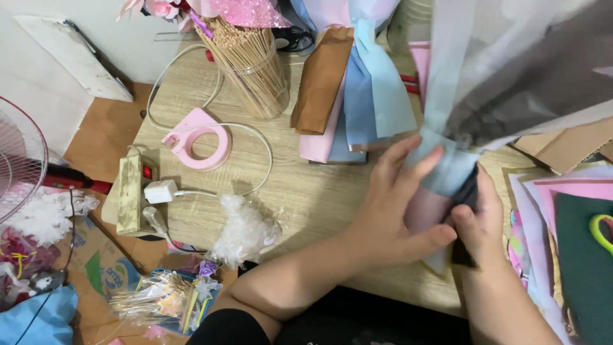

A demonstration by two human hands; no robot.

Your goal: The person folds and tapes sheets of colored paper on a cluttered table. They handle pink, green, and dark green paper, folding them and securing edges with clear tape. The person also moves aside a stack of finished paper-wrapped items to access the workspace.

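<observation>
Head view, jar packed with sticks

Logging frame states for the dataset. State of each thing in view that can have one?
Left hand: wrapped around the paper bundle.
Right hand: pinching the bundle's lower end.
Paper bundle: gathered at the neck, flaring open above.
Power strip: switch lit, white adapter plugged in.
Stick jar: upright, full.
Tape dispenser: lying flat.
Fan: cannot tell whether running.
</observation>
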